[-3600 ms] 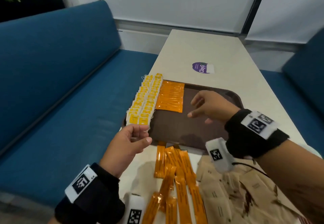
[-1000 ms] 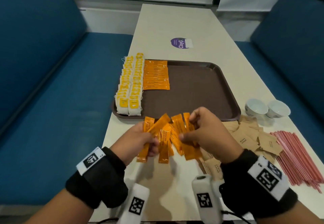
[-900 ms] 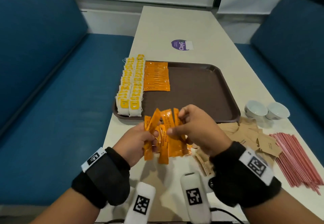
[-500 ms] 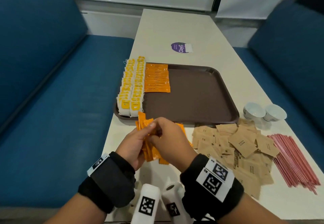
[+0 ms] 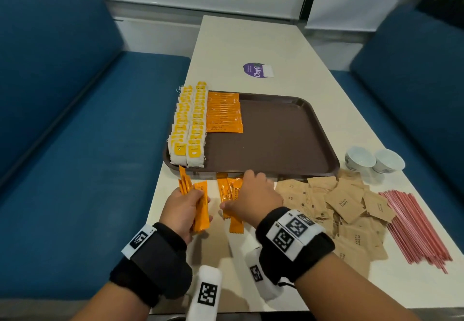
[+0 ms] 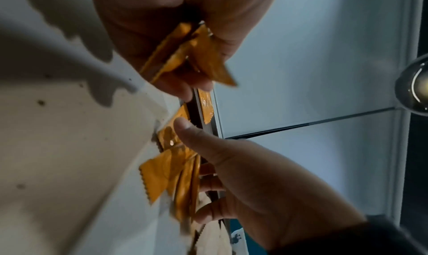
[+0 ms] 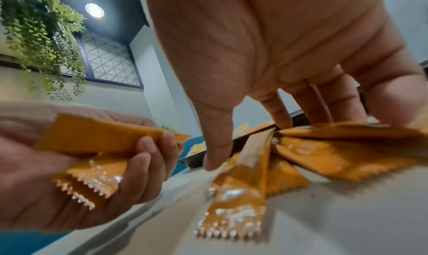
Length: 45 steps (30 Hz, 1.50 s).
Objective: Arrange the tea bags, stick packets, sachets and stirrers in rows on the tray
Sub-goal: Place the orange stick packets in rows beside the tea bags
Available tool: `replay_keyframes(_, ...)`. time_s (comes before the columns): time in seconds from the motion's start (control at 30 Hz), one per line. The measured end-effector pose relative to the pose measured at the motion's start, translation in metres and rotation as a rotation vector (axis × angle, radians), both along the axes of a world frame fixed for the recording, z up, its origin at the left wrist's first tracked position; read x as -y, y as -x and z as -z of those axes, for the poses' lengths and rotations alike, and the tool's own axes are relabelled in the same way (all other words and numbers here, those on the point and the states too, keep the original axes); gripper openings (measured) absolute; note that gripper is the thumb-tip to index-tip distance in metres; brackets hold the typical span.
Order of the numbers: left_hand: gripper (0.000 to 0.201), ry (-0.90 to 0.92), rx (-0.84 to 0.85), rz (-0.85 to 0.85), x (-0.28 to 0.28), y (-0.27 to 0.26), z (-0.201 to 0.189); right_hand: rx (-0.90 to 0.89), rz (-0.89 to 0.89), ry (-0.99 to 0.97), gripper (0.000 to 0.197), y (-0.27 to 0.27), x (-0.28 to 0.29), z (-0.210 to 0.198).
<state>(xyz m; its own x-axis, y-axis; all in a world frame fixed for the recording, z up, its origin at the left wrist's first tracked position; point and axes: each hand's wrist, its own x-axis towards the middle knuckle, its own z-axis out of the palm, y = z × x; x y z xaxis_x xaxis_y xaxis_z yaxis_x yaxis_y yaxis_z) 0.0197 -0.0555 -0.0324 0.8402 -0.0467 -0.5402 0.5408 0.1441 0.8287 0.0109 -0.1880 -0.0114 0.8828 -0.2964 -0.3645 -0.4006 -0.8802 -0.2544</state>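
**Split bundle: sticks parted between hands**

Since half a second ago, drawn apart from one shared bunch: left hand now curled round a few sticks, right hand lowered with spread fingers onto loose sticks on worktop, gripping none.

Tray at 12 o'clock; tea bags and stick row along its 9 o'clock side. Sachets, stirrers at 3 o'clock, off tray.

Likely light, glossy, slippery foil; best pinched mid-length, ends squared, laid flat to avoid fanning.
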Motion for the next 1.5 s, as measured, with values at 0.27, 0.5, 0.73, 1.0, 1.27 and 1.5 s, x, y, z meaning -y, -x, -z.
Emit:
replay_keyframes(0.27,0.021,-0.092,0.061,0.074,-0.008,0.000,0.005,-0.020,-0.013,-0.080,0.052,-0.006,-0.016,0.004)
replay_keyframes(0.5,0.012,-0.057,-0.017,0.069,-0.006,-0.001,0.003,-0.028,-0.007,-0.163,0.027,-0.007,-0.017,0.009)
replay_keyframes(0.73,0.022,-0.084,0.031,0.091,-0.002,0.001,0.011,-0.067,-0.026,-0.199,0.021,-0.003,-0.006,0.004)
replay_keyframes(1.0,0.028,0.110,0.068,0.097,0.008,0.002,0.002,-0.029,0.033,-0.740,0.026,0.005,0.013,-0.021)
replay_keyframes(1.27,0.046,0.303,-0.003,0.192,0.029,-0.002,-0.012,0.147,-0.248,-0.483,0.017,-0.002,-0.001,-0.027)
replay_keyframes(1.5,0.031,0.319,-0.049,0.092,0.031,-0.007,-0.008,0.190,-0.274,-0.276,0.045,0.000,-0.006,-0.017)
